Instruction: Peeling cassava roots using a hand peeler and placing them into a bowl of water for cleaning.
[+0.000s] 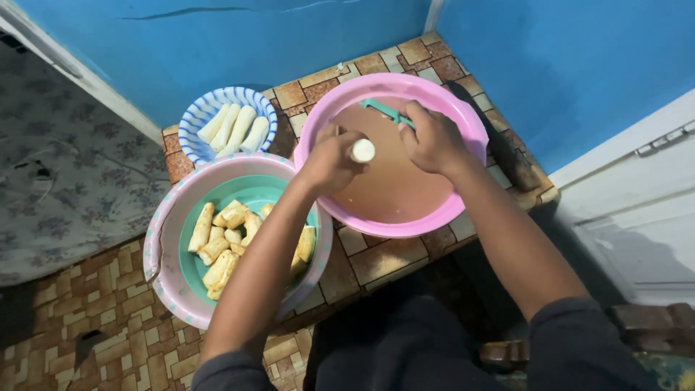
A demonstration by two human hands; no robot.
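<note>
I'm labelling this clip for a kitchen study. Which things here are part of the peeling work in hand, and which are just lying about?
In use:
left hand holding a white peeled root piece
right hand holding a green peeler
pink basin of brownish water beneath both hands

Lying about:
blue striped bowl of white peeled pieces
pink-and-teal basin of yellowish pieces
tiled ledge

A blue-striped bowl (195, 123) of white peeled pieces (235, 129) sits behind a pale pink basin (163, 239) holding yellowish, perhaps unpeeled, pieces (217, 242).
</note>
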